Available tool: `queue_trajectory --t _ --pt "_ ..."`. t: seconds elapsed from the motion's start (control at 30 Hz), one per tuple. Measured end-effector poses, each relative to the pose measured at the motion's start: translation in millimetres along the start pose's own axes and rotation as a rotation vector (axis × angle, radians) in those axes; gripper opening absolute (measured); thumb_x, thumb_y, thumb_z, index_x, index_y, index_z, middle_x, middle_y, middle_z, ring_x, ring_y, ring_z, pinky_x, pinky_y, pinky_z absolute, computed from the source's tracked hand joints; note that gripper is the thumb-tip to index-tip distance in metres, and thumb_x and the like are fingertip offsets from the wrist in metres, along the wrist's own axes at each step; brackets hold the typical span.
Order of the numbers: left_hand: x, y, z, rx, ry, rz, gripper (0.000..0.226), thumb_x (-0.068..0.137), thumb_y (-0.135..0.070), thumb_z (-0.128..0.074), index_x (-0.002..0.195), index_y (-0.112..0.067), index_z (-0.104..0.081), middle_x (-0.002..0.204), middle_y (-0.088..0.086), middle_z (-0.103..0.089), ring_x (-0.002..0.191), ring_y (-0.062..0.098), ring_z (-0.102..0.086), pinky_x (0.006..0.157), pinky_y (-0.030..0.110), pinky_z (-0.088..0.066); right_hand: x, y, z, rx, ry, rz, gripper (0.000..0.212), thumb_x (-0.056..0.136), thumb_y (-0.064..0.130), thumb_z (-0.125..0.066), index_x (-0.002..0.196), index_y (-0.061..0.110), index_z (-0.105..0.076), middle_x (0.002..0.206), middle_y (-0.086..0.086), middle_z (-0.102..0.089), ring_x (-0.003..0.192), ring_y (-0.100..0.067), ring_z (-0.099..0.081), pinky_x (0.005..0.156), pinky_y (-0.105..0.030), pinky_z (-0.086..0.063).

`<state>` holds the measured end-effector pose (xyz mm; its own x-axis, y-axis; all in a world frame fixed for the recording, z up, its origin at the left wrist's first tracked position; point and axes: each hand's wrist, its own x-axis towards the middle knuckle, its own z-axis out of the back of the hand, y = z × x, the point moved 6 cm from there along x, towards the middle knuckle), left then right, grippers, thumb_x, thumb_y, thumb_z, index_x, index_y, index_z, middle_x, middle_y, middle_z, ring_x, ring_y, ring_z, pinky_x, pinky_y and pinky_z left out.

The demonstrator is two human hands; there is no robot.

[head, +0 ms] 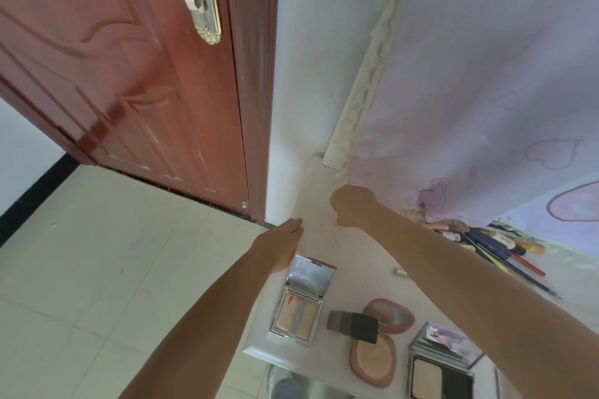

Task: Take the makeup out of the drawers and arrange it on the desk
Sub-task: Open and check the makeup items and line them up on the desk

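Note:
On the white desk [316,181] lie an open silver palette [301,301], an open pink oval compact [379,340] with a black flat brush [355,325] across it, and an open square powder compact [442,363]. My left hand [282,240] rests flat with straight fingers at the desk's left edge, just beyond the silver palette. My right hand [353,206] hovers over the far part of the desk with its fingers curled under; whether it holds anything is hidden. No drawer is in view.
A pile of brushes and pencils [499,246] lies at the desk's right, below a pink cloth [486,74] hanging on the wall. A small silver tube [401,271] lies mid-desk. A red-brown door [129,74] stands to the left, above the tiled floor [113,269].

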<state>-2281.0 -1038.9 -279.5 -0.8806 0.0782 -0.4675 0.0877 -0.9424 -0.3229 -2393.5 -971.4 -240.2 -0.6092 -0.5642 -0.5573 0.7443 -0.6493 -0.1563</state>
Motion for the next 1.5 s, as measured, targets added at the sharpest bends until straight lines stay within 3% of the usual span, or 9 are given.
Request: queue_trajectory --t 0.2,0.43,0.53,0.63,0.77,1.07,1.3,1.4,1.5 --pt "0.3 0.2 -1.3 0.009 0.003 -0.013 0.048 0.098 -0.009 -0.03 0.145 -0.005 -0.019 0.157 0.0 -0.004 0.144 0.01 -0.008 0.11 0.031 -0.031 -2.1 -1.0 -2.2 -0.035 0.019 -0.003 0.023 0.087 0.009 -0.052 0.109 0.008 -0.058 0.117 -0.008 -0.057 0.108 -0.025 -0.057 0.079 -0.027 -0.044" --pt "-7.3 10.7 13.0 0.1 -0.105 0.111 0.051 0.098 -0.011 -0.032 0.146 -0.016 -0.017 0.157 0.002 -0.009 0.145 0.019 -0.01 0.115 0.034 -0.024 -21.0 -8.3 13.3 0.013 0.026 0.015 0.039 0.09 0.023 -0.05 0.128 0.014 -0.045 0.13 -0.004 -0.048 0.122 -0.021 -0.046 0.097 -0.032 -0.042" --pt "-16.9 0.3 38.7 0.102 -0.227 0.104 0.047 0.098 -0.013 -0.033 0.144 -0.012 -0.026 0.154 0.008 -0.02 0.141 0.025 -0.023 0.112 0.035 -0.027 -47.0 -22.4 25.1 0.173 -0.029 0.027 0.043 0.091 0.029 -0.051 0.13 0.015 -0.043 0.133 -0.004 -0.047 0.126 -0.02 -0.041 0.1 -0.03 -0.036" --pt "-22.6 -42.5 65.3 0.141 -0.433 -0.081 0.039 0.09 -0.009 -0.048 0.128 -0.002 -0.051 0.136 0.02 -0.048 0.124 0.035 -0.049 0.1 0.04 -0.043 -89.7 -52.4 14.3 0.312 -0.112 -0.007 0.045 0.092 0.029 -0.048 0.135 0.016 -0.039 0.137 -0.007 -0.045 0.128 -0.023 -0.04 0.103 -0.033 -0.033" --pt "-21.7 -119.7 78.4 0.162 -0.35 -0.231 0.046 0.098 -0.022 -0.034 0.142 -0.01 -0.03 0.151 0.009 -0.027 0.14 0.025 -0.024 0.116 0.035 -0.02 -147.0 -103.6 -33.6 0.377 -0.137 -0.158 0.04 0.093 0.031 -0.046 0.13 0.014 -0.047 0.136 -0.006 -0.048 0.126 -0.024 -0.044 0.105 -0.035 -0.035" --pt "13.2 -301.4 11.0 0.364 -0.22 -0.39 0.036 0.097 -0.023 -0.035 0.128 -0.009 -0.044 0.137 0.009 -0.043 0.129 0.026 -0.037 0.103 0.038 -0.036 -265.4 -202.3 -175.4 0.577 -0.093 -0.388 0.037 0.092 0.03 -0.05 0.125 0.016 -0.051 0.128 -0.001 -0.055 0.118 -0.017 -0.049 0.098 -0.027 -0.036" --pt "8.9 -350.9 -86.8 0.276 -0.09 -0.296 0.045 0.097 -0.019 -0.037 0.141 -0.009 -0.032 0.152 0.01 -0.025 0.142 0.023 -0.018 0.116 0.035 -0.016 -282.1 -179.6 -263.2 0.394 0.046 -0.045 0.067 0.086 0.033 -0.058 0.143 0.021 -0.025 0.152 -0.003 -0.019 0.139 -0.021 -0.02 0.112 -0.03 -0.021" --pt "-6.5 -356.7 -89.8 0.218 -0.274 -0.331 0.039 0.07 -0.019 -0.074 0.107 -0.008 -0.067 0.118 0.012 -0.064 0.117 0.026 -0.058 0.096 0.032 -0.048 -279.9 -181.2 -271.7 0.415 -0.05 0.004 0.062 0.088 0.026 -0.053 0.143 0.02 -0.026 0.15 -0.003 -0.021 0.137 -0.019 -0.022 0.111 -0.029 -0.022" --pt "-16.8 -353.1 -96.8 0.133 -0.357 -0.335 0.031 0.062 -0.02 -0.067 0.09 -0.007 -0.072 0.097 0.009 -0.072 0.095 0.027 -0.069 0.077 0.035 -0.056 -283.9 -186.0 -273.7 0.584 -0.074 0.005 0.066 0.074 0.035 -0.059 0.135 0.015 -0.042 0.138 -0.007 -0.04 0.129 -0.023 -0.036 0.105 -0.024 -0.029"
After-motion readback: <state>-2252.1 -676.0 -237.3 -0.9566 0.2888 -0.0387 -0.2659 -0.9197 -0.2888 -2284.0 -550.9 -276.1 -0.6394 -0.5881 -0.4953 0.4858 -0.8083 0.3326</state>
